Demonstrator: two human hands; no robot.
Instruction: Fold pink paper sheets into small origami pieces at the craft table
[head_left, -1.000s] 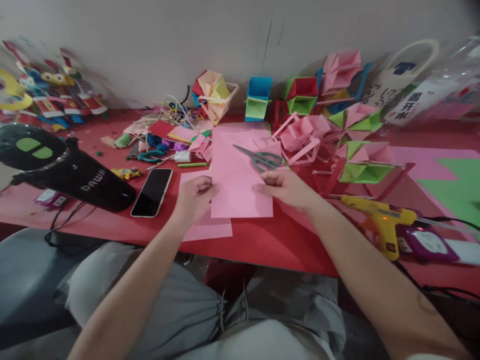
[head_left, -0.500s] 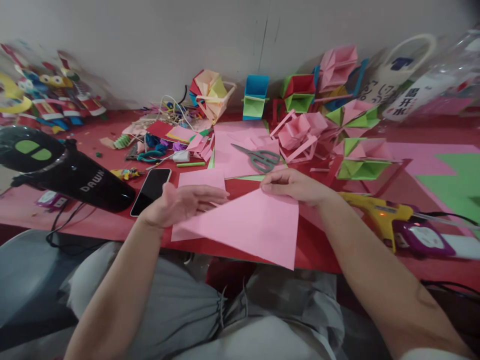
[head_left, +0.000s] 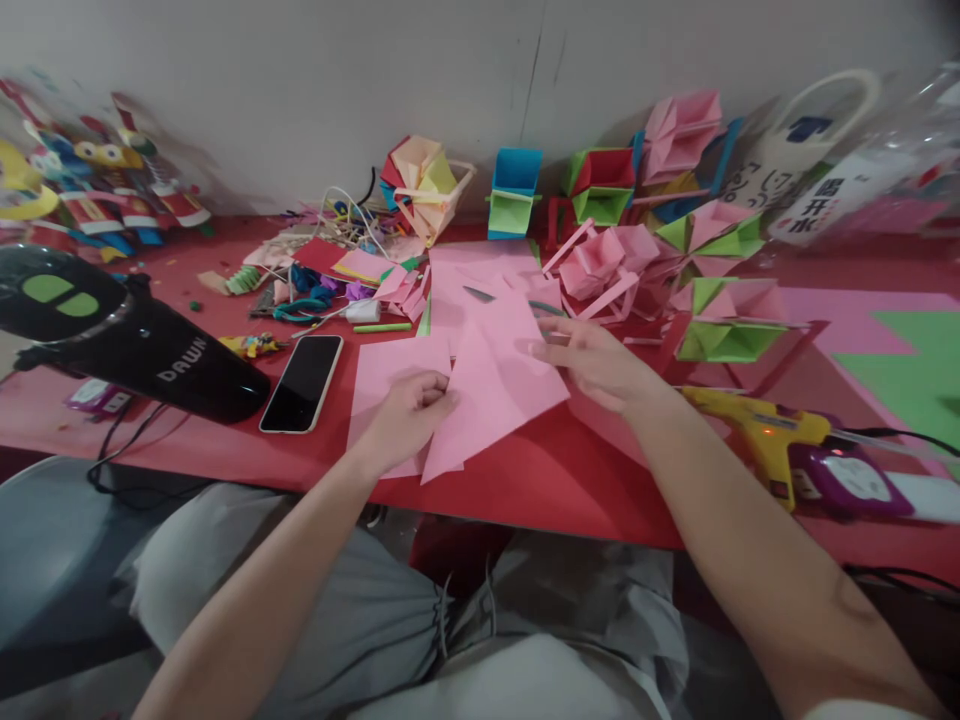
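A pink sheet of paper point(head_left: 491, 400) with a crease or bend across it is tilted over the table's front. My left hand point(head_left: 411, 418) has its fingers curled at the sheet's left edge, pinching it. On the other side my right hand point(head_left: 596, 365) is open, fingers apart, its thumb by the sheet's right edge. Underneath, near my left hand, lies another pink sheet point(head_left: 367, 380). The sheet in my hand partly covers the grey scissors point(head_left: 478, 294), which rest on a stack of pink paper point(head_left: 457, 262).
A black tumbler point(head_left: 180, 350) and a phone point(head_left: 301, 385) are on the left. Folded paper models point(head_left: 600, 185) line the back. To the right lie a yellow glue gun point(head_left: 765, 430) and green paper point(head_left: 900, 365). Craft scraps point(head_left: 337, 265) are heaped at back left.
The pink sheet has turned and shifted up and left, now covering part of the scissors. My left hand closed on its edge, while my right hand's pinch opened.
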